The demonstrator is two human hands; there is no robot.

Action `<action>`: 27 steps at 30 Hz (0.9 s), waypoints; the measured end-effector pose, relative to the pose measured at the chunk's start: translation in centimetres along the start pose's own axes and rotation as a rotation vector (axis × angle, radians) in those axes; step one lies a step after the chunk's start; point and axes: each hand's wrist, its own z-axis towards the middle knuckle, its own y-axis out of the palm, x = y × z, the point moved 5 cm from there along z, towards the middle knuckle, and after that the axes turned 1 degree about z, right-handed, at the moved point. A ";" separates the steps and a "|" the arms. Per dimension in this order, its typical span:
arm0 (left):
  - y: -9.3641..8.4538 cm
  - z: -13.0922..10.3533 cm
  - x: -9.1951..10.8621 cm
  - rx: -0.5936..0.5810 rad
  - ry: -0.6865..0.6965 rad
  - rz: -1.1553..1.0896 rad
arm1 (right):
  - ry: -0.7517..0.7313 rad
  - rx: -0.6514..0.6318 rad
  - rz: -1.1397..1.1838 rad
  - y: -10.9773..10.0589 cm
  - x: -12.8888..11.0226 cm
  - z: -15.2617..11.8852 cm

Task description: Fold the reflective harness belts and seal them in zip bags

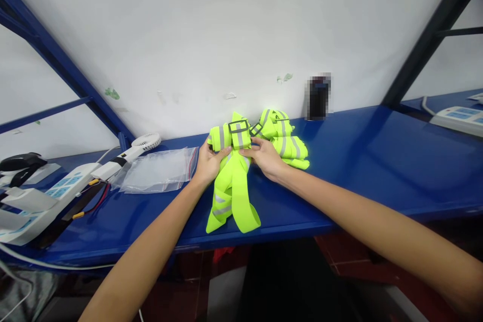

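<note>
Front edge first: the yellow strap (236,176) trails just short of the blue table's (377,161) rim. My left hand (210,162) and right hand (266,158) each have thumb and fingers closed on its rolled end. Plastic bags (154,171) crowd my left; a second bundle (289,146) sits beside my right, table stretching beyond. A white wall (211,35) stands behind.
</note>
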 end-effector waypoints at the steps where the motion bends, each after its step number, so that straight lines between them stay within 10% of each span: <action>1: 0.0 0.0 0.0 0.007 0.000 -0.009 | -0.024 -0.013 -0.018 0.1 -0.1 0.0; 15: 0.2 0.0 0.2 -0.002 0.035 -0.025 | -0.178 -0.187 -0.138 0.9 -0.2 0.4; 27: -1.0 0.4 0.4 -0.019 -0.024 0.057 | 0.081 -0.271 -0.010 1.2 -1.0 -0.8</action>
